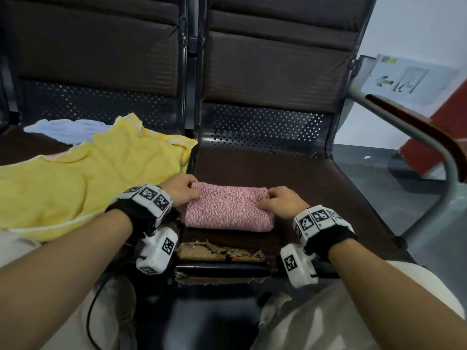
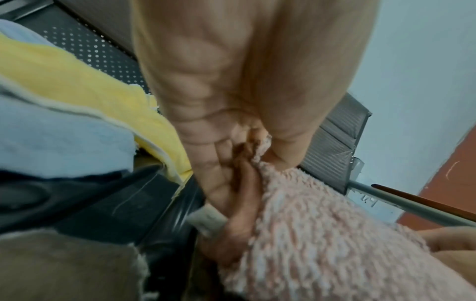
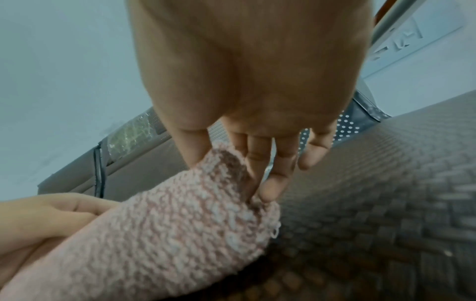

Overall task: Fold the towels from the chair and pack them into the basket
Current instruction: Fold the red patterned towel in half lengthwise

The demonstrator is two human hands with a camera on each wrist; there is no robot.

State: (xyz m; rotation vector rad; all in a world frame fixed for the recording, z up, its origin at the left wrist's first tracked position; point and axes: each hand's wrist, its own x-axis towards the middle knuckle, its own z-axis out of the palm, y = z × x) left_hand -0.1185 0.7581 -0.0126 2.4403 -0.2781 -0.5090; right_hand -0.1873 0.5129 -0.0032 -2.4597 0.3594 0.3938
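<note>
A folded pink towel (image 1: 227, 210) lies on the right chair seat (image 1: 316, 188). My left hand (image 1: 182, 190) grips its left end; in the left wrist view the thumb lies on top and the fingers (image 2: 231, 195) curl under the pink towel (image 2: 322, 244). My right hand (image 1: 280, 200) holds the right end. In the right wrist view the end of the pink towel (image 3: 167, 234) sits between the thumb and the fingers (image 3: 270, 183) of my right hand (image 3: 231, 169). A crumpled yellow towel (image 1: 88, 178) and a pale blue one (image 1: 68, 130) lie on the left seat. No basket is in view.
The front edge of the right seat is torn (image 1: 219, 251), with padding showing. A metal armrest with a wooden top (image 1: 429, 137) rises at the right. Chair backs stand close behind. My knees sit just below the seat edge.
</note>
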